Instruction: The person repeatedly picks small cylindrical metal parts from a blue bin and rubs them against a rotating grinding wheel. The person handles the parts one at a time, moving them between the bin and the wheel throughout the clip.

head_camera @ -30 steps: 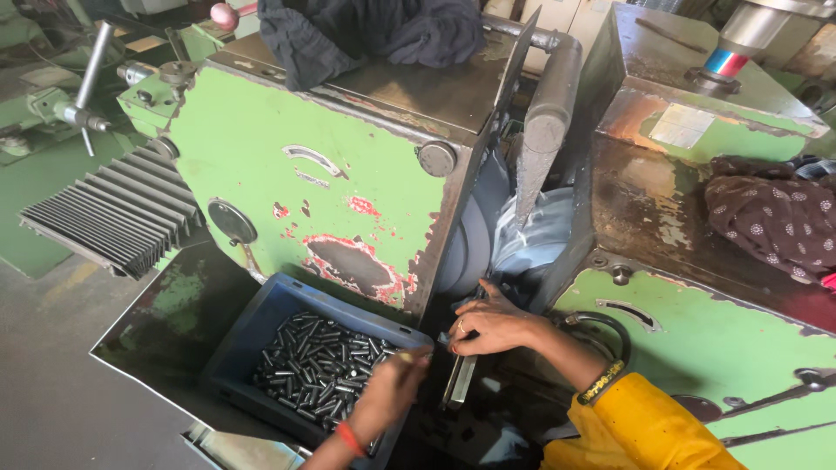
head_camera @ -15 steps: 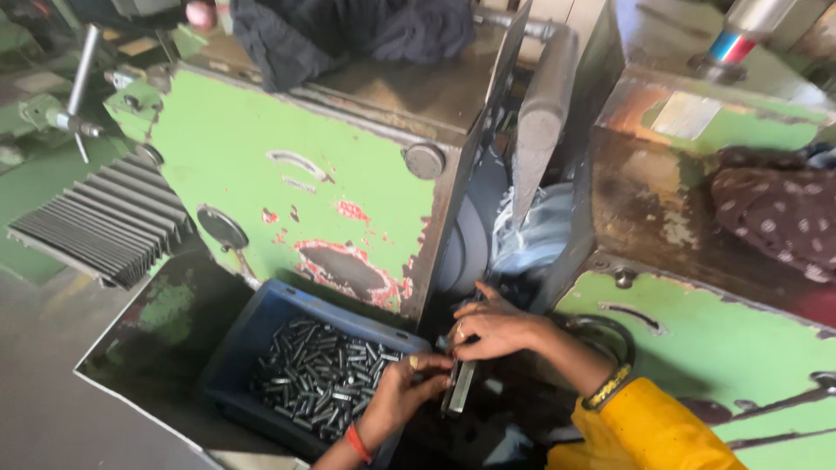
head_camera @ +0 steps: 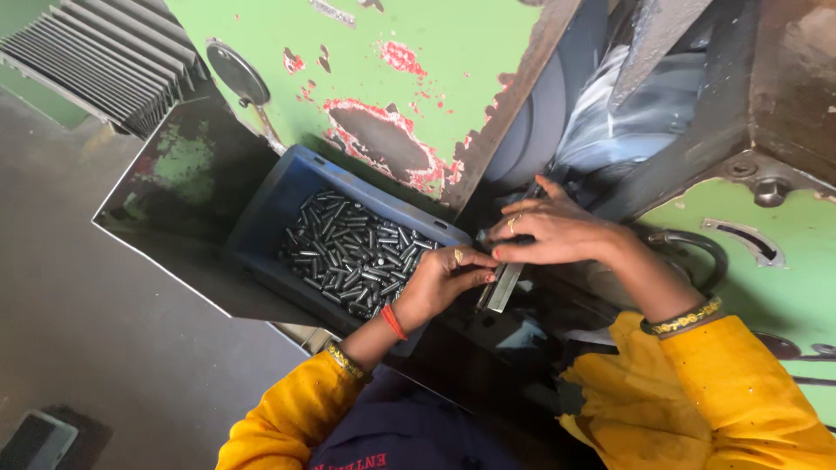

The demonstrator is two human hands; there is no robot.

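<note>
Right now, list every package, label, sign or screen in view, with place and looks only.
Blue plastic bin: rectangular, left of the hands, holds small dark metal pins.
Dark flat device: bottom left on the floor, maybe a screen; cannot tell.
No labels or signs visible.

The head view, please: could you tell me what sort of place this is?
Most likely a metalworking shop. A worn green machine with chipped paint fills the view, a blue bin beside it holds small metal pins, and the left hand and right hand work at a metal rail leading into it.
</note>
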